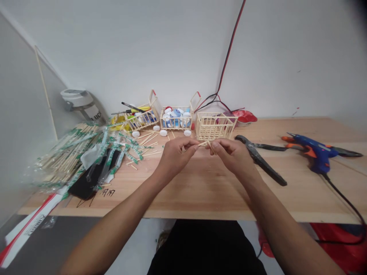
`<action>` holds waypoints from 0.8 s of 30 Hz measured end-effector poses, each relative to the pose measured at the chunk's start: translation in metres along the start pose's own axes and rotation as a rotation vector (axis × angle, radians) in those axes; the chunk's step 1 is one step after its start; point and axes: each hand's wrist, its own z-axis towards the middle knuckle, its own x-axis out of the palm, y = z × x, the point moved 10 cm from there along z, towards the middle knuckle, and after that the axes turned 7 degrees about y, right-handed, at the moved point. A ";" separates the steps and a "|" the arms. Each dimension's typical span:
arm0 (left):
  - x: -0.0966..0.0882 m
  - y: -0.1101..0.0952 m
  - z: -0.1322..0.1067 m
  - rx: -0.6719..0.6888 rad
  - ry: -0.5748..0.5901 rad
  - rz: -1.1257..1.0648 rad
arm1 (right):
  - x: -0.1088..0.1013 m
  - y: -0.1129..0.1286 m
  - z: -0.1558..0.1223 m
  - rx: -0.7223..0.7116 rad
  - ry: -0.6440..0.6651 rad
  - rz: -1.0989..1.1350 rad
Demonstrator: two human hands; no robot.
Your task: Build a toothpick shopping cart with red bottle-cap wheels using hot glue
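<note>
My left hand (pixel 183 149) pinches a short piece of wooden stick (pixel 203 144) between thumb and fingers. Facing it, my right hand (pixel 226 149) is closed on another wooden stick piece (pixel 211 147). The two pieces meet or cross between my fingertips; whether they are joined I cannot tell. Just behind my hands stands an open wooden stick basket (pixel 215 128) with a slatted bottom. Left of it are two little stick carts with white wheels: one cart (pixel 176 120) is full of bottle caps, the other cart (pixel 143 116) holds caps and pens.
Pliers-like cutters (pixel 262 160) and a blue glue gun (pixel 318 151) with a trailing cord lie on the right. Wrapped chopsticks (pixel 69 152), a black phone-like object (pixel 91 175) and a tumbler (pixel 83 105) occupy the left. Cut sticks (pixel 149 143) lie scattered near the carts.
</note>
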 end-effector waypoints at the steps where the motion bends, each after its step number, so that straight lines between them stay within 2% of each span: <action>1: 0.000 0.001 0.000 -0.007 -0.001 0.000 | 0.000 0.002 0.000 -0.006 0.001 -0.001; 5: -0.003 0.006 -0.002 -0.030 -0.013 0.004 | 0.003 0.004 -0.001 -0.002 0.038 -0.012; 15: 0.002 0.023 -0.006 -0.117 -0.005 -0.090 | 0.022 -0.031 -0.004 0.153 0.121 0.198; 24: 0.005 0.033 -0.007 -0.196 0.004 -0.219 | 0.028 -0.036 -0.005 0.212 0.152 0.239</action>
